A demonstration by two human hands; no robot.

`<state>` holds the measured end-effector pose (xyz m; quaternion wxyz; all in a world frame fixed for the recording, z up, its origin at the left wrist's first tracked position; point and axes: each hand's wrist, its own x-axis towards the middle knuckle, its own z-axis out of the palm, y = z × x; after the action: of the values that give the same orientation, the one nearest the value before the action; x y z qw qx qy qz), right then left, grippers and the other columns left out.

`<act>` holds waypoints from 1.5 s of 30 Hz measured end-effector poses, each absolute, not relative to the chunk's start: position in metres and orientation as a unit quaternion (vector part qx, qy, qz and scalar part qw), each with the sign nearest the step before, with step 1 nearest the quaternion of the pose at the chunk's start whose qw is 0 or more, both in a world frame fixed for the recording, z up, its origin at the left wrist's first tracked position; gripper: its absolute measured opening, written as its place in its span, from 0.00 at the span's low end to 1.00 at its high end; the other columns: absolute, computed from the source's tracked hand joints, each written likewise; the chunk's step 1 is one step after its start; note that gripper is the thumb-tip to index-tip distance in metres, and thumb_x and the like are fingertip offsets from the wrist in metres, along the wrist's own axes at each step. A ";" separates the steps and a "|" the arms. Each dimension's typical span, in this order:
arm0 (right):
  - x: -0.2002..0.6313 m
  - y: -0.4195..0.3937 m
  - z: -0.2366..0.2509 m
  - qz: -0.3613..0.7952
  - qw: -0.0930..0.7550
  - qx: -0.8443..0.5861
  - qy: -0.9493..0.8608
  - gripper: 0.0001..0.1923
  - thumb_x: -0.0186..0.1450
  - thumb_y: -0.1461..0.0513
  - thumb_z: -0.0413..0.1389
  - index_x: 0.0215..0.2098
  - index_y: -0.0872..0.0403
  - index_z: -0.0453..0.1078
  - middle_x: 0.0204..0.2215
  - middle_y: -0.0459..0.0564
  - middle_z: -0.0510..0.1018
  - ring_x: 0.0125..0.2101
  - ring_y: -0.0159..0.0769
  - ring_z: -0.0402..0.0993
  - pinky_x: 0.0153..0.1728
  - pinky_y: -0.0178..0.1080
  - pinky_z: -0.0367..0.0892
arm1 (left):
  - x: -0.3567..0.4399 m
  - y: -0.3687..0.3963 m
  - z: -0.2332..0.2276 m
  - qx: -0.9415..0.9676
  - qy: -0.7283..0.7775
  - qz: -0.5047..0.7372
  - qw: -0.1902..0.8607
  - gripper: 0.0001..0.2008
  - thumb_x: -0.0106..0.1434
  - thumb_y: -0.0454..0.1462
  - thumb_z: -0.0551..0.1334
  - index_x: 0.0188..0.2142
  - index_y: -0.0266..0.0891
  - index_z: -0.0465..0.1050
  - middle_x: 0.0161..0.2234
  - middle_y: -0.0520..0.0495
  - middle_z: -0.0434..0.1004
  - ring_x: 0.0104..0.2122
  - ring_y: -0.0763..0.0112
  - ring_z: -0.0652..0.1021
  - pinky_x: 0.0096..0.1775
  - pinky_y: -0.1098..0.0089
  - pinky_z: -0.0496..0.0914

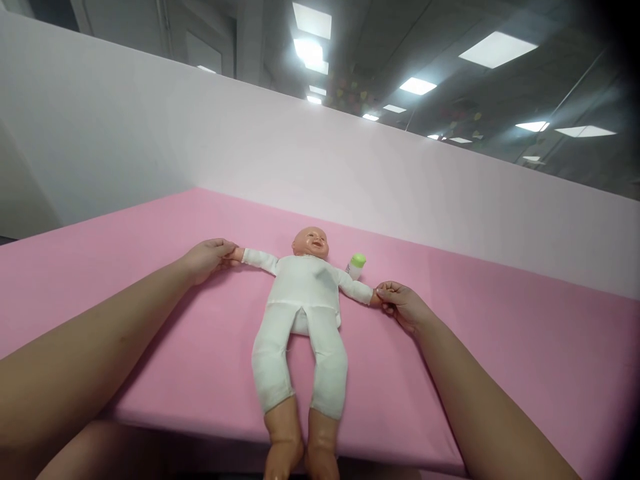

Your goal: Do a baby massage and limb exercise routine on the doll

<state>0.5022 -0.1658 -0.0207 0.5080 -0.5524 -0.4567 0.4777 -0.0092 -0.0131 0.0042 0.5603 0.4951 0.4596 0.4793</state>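
A baby doll with a white cloth body lies on its back on the pink table, head toward the wall and feet over the near edge. Both of its arms are stretched out sideways. My left hand is closed around the doll's hand on the left side. On the right, the fingers of my right hand pinch the doll's other hand. A small white bottle with a green cap stands beside the doll's shoulder, close to its right-side arm.
Behind the table rises a pale partition wall. Above it, dark glass shows bright ceiling light panels. The table's near edge runs below the doll's knees.
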 end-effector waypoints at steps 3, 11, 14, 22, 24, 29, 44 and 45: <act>0.504 -0.164 -0.024 0.475 0.518 -0.551 -0.449 0.19 0.59 0.49 0.72 0.35 0.56 0.77 0.25 0.46 0.73 0.23 0.29 0.63 0.24 0.33 0.58 | -0.009 -0.012 0.004 0.494 0.466 0.480 0.555 0.13 0.51 0.39 0.75 0.36 0.36 0.81 0.37 0.39 0.85 0.34 0.63 0.83 0.40 0.67 0.79; 0.496 -0.158 -0.023 0.457 0.563 -0.572 -0.383 0.13 0.64 0.56 0.68 0.42 0.57 0.80 0.34 0.53 0.80 0.26 0.31 0.69 0.24 0.33 0.70 | -0.010 -0.013 0.008 0.496 0.463 0.473 0.562 0.12 0.55 0.35 0.69 0.39 0.33 0.82 0.39 0.35 0.86 0.35 0.62 0.84 0.40 0.67 0.81; 0.496 -0.157 -0.023 0.473 0.566 -0.565 -0.370 0.11 0.64 0.59 0.68 0.43 0.57 0.80 0.35 0.54 0.81 0.26 0.32 0.72 0.27 0.34 0.75 | -0.010 -0.011 0.007 0.503 0.463 0.468 0.559 0.13 0.55 0.35 0.69 0.40 0.33 0.82 0.41 0.34 0.86 0.37 0.61 0.85 0.41 0.68 0.81; 0.512 -0.162 -0.024 0.555 0.513 -0.497 -0.426 0.21 0.59 0.63 0.73 0.50 0.54 0.79 0.44 0.54 0.82 0.38 0.37 0.79 0.44 0.38 0.78 | -0.017 -0.004 0.001 0.512 0.429 0.458 0.587 0.16 0.50 0.36 0.76 0.39 0.35 0.83 0.45 0.33 0.85 0.45 0.53 0.85 0.45 0.66 0.81; 0.514 -0.164 -0.024 0.558 0.511 -0.489 -0.434 0.23 0.57 0.64 0.74 0.50 0.54 0.79 0.45 0.54 0.82 0.39 0.37 0.79 0.45 0.39 0.77 | -0.019 -0.003 0.000 0.517 0.422 0.455 0.589 0.18 0.48 0.37 0.78 0.39 0.36 0.84 0.45 0.33 0.85 0.47 0.51 0.85 0.46 0.64 0.81; 0.510 -0.168 -0.020 0.548 0.502 -0.491 -0.455 0.25 0.54 0.63 0.76 0.49 0.54 0.79 0.41 0.52 0.82 0.34 0.36 0.77 0.42 0.39 0.75 | -0.019 -0.004 0.000 0.525 0.426 0.446 0.586 0.22 0.44 0.39 0.80 0.40 0.37 0.84 0.45 0.34 0.86 0.46 0.53 0.85 0.46 0.66 0.80; 0.505 -0.165 -0.022 0.500 0.502 -0.560 -0.430 0.15 0.67 0.51 0.67 0.42 0.55 0.79 0.36 0.54 0.82 0.29 0.33 0.74 0.35 0.36 0.77 | -0.006 -0.018 0.009 0.513 0.426 0.454 0.590 0.16 0.54 0.40 0.75 0.40 0.33 0.83 0.46 0.31 0.85 0.45 0.54 0.85 0.49 0.64 0.79; 0.506 -0.165 -0.022 0.502 0.504 -0.560 -0.425 0.14 0.67 0.53 0.67 0.43 0.55 0.79 0.37 0.55 0.82 0.29 0.33 0.74 0.35 0.36 0.77 | -0.006 -0.018 0.010 0.512 0.424 0.456 0.592 0.16 0.54 0.39 0.75 0.40 0.33 0.83 0.46 0.31 0.85 0.45 0.54 0.85 0.48 0.64 0.79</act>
<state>0.5057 -0.1649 -0.0222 0.5036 -0.5603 -0.4252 0.5016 -0.0061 -0.0184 0.0098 0.5923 0.5118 0.4235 0.4558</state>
